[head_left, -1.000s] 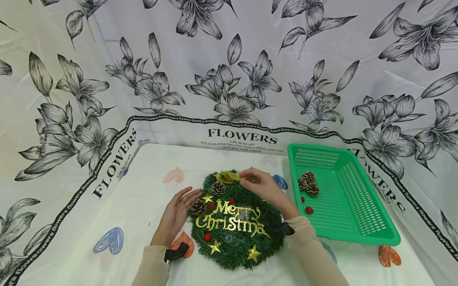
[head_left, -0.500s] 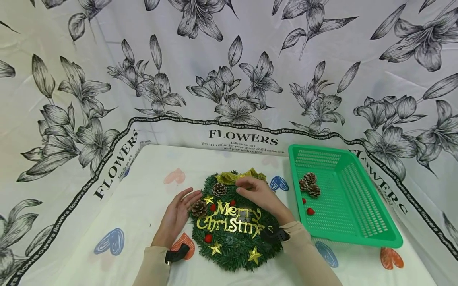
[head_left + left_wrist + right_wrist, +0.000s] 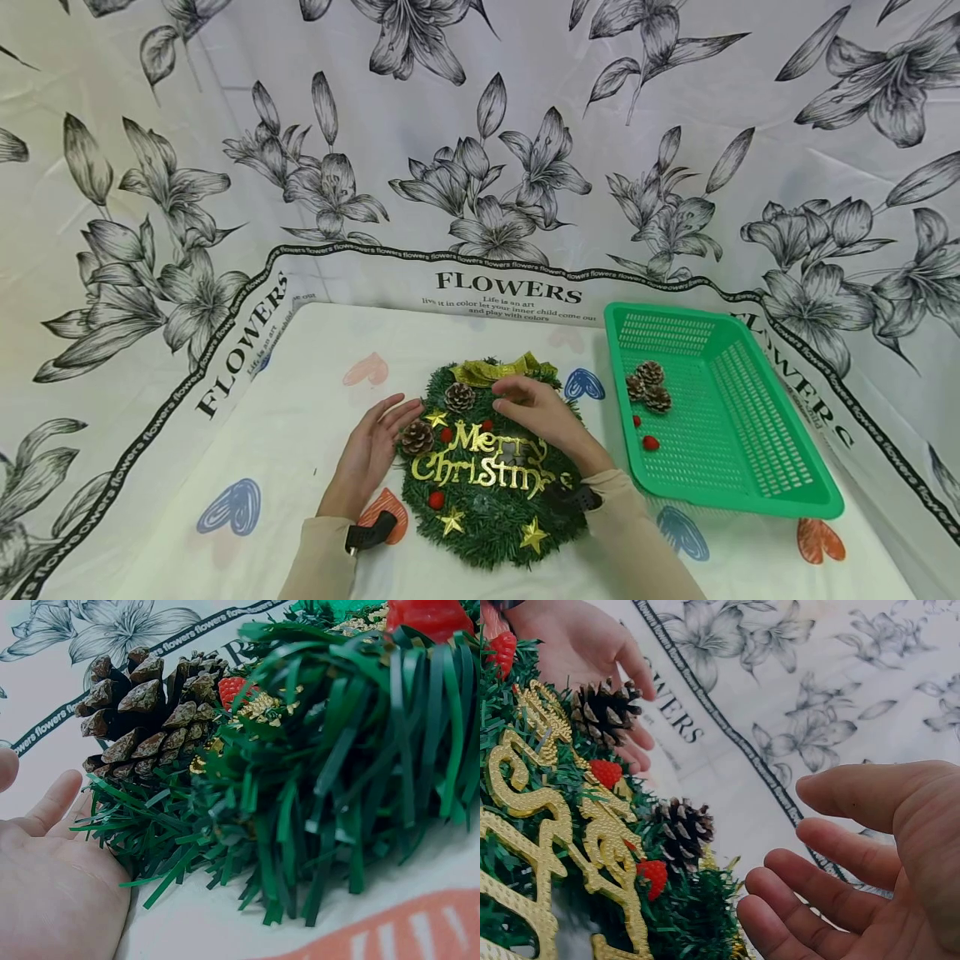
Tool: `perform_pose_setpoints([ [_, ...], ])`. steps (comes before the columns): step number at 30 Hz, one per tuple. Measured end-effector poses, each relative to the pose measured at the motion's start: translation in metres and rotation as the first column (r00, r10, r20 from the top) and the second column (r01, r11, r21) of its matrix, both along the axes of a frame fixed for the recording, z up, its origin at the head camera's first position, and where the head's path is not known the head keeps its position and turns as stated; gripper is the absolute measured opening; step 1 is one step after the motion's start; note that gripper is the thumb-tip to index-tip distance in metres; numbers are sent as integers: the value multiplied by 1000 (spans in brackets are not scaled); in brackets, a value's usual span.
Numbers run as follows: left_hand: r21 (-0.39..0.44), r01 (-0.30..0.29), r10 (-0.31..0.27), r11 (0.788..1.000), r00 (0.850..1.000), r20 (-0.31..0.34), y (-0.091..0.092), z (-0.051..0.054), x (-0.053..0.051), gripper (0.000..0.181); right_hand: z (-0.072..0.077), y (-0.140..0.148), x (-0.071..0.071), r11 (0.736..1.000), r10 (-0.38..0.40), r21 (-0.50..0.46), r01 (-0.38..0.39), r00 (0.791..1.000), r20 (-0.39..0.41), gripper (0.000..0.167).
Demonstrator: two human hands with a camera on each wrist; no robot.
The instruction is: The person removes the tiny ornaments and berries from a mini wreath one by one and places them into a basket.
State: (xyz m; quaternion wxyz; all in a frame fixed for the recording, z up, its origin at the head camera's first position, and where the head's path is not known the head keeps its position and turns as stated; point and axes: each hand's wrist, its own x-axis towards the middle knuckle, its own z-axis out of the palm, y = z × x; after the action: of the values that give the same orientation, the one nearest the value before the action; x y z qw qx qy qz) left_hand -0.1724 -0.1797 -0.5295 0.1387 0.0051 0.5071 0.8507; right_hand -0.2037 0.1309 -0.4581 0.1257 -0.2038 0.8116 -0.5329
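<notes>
On one wreath (image 3: 491,546) sit two pinecones (image 3: 460,397), near two hands (image 3: 366,454).

Plain, pale beige is what I see worn here: the long left sleeve (image 3: 318,554) at seven o'clock and the long right sleeve (image 3: 648,542) at five, both reaching the wrist. Below the left hand (image 3: 372,446) sits a chunky, angular black camera (image 3: 375,530) with a small silvery edge; below the right hand (image 3: 543,410), a second black camera (image 3: 577,498), its outline hard to make out. The fingers (image 3: 821,889) are bare.
</notes>
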Motion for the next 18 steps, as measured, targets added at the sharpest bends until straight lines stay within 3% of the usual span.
perform_pose_setpoints([
  [18,38,-1,1,999,1000,-2,0,-3,-3,62,-21,-6,1,999,-19,46,18,1000,23,40],
])
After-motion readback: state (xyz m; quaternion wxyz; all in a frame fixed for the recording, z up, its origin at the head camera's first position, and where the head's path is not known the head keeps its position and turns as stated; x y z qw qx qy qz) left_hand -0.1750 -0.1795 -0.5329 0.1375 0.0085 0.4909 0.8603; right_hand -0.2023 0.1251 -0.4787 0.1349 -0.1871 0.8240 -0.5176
